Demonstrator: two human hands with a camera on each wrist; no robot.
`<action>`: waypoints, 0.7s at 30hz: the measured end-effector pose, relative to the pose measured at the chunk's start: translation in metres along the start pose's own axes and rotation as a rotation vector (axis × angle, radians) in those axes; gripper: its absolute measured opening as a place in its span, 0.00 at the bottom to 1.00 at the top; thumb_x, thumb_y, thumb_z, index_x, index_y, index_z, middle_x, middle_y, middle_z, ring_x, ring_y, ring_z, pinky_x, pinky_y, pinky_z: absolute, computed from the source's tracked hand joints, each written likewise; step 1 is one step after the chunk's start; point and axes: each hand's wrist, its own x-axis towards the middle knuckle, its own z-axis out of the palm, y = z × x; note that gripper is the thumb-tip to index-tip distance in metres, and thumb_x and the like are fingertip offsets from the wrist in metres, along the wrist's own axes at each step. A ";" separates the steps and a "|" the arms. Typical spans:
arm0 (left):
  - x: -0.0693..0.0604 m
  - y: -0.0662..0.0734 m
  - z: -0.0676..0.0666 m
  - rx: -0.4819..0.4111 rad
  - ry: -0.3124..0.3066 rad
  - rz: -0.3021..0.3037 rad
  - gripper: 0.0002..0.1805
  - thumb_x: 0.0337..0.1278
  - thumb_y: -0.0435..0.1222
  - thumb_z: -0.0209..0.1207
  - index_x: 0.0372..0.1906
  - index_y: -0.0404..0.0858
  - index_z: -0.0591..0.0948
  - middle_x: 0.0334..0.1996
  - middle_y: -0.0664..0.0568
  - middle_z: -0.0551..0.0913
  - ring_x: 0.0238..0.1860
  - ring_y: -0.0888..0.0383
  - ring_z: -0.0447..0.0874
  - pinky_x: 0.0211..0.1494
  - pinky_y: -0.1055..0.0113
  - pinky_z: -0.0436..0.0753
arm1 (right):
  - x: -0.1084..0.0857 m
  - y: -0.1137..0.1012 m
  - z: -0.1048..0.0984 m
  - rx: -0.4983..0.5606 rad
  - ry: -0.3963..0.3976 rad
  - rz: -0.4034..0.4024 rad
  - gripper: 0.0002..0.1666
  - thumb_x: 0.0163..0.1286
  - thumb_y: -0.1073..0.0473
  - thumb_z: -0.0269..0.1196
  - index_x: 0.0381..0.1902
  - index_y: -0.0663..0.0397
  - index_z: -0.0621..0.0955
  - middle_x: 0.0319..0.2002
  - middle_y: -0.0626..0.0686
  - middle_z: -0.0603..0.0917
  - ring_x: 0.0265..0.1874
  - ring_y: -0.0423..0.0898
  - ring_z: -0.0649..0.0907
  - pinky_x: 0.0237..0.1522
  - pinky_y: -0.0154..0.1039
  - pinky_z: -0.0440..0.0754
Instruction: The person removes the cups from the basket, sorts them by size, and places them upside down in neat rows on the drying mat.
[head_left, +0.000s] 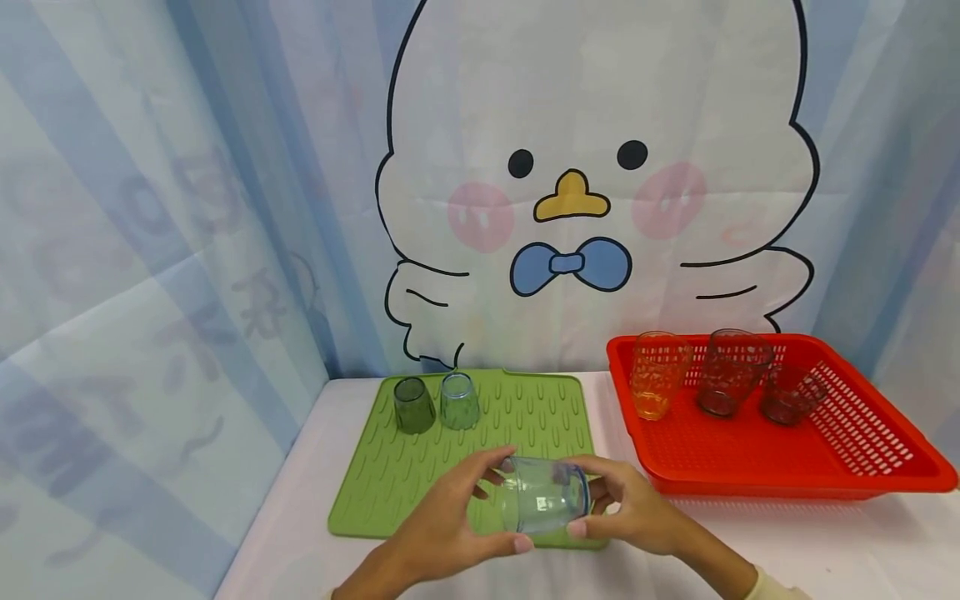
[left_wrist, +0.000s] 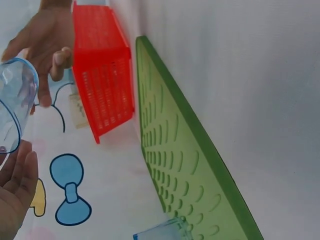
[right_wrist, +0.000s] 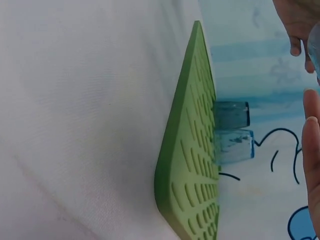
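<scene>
A clear drinking glass (head_left: pixel 547 496) with a bluish tint lies sideways in the air between both hands, over the front of a green drying mat (head_left: pixel 465 467). My left hand (head_left: pixel 450 521) grips its left end, thumb below and fingers above. At the blue-rimmed right end, my right hand (head_left: pixel 630 508) holds it with the thumb in front. The left wrist view shows the glass (left_wrist: pixel 17 100) between the right hand (left_wrist: pixel 50 45) and left fingers (left_wrist: pixel 20 180). Only a sliver of the glass (right_wrist: pixel 315 47) appears in the right wrist view.
Upside down at the mat's back left stand a dark grey glass (head_left: pixel 414 406) and a light blue glass (head_left: pixel 459 402). On the right, a red basket (head_left: pixel 735 458) holds an amber glass (head_left: pixel 658 375), a tall dark glass (head_left: pixel 731 372) and a short dark glass (head_left: pixel 791 396). A printed curtain (head_left: pixel 570 333) hangs behind.
</scene>
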 end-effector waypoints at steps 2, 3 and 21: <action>0.000 -0.001 0.000 0.007 0.003 -0.004 0.45 0.52 0.51 0.73 0.73 0.44 0.66 0.58 0.56 0.77 0.54 0.57 0.78 0.52 0.66 0.82 | 0.000 -0.001 0.000 0.002 0.016 -0.015 0.32 0.63 0.72 0.65 0.65 0.70 0.72 0.43 0.49 0.89 0.32 0.43 0.89 0.31 0.40 0.87; 0.000 -0.001 0.000 0.011 0.005 -0.007 0.45 0.52 0.51 0.73 0.73 0.43 0.66 0.58 0.56 0.77 0.54 0.57 0.79 0.52 0.67 0.82 | 0.000 -0.002 0.000 0.001 0.021 -0.025 0.31 0.63 0.72 0.65 0.65 0.70 0.72 0.43 0.50 0.89 0.32 0.43 0.89 0.31 0.40 0.87; -0.005 -0.015 0.004 0.019 -0.083 -0.070 0.45 0.53 0.55 0.71 0.71 0.42 0.66 0.59 0.53 0.77 0.53 0.61 0.77 0.51 0.68 0.82 | 0.006 -0.016 0.009 0.018 0.070 -0.028 0.30 0.63 0.72 0.65 0.64 0.69 0.73 0.39 0.52 0.89 0.29 0.45 0.89 0.30 0.43 0.88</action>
